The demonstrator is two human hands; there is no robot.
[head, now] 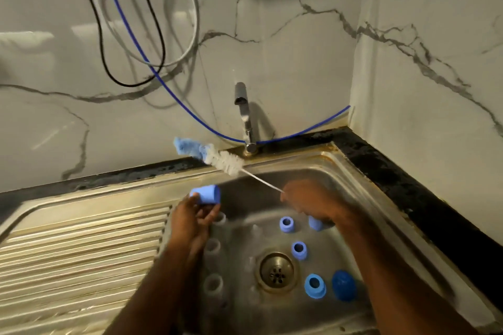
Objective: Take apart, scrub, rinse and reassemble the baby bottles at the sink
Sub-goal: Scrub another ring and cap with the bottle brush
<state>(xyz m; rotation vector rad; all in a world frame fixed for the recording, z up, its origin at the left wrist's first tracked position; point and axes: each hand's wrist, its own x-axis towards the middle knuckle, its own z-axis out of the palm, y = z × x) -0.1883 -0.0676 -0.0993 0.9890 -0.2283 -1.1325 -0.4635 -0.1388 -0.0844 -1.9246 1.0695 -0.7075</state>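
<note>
Blue rings [315, 285] are lying just beside the drain [276, 271] in the sink [340, 171]. Beyond the drain, a blue cap [205, 194] is being pinched by the left hand [190, 223], and a bottle brush [217, 156] is being gripped by its wire in the blurred right hand [307, 200], bristles below the tap [245, 117].

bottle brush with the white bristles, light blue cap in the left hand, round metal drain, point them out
white-bristled bottle brush [227, 162], head view, on the bristles
light blue plastic cap [207, 194], head view, on its side wall
round metal drain [276, 272], head view, on the strainer centre
</note>
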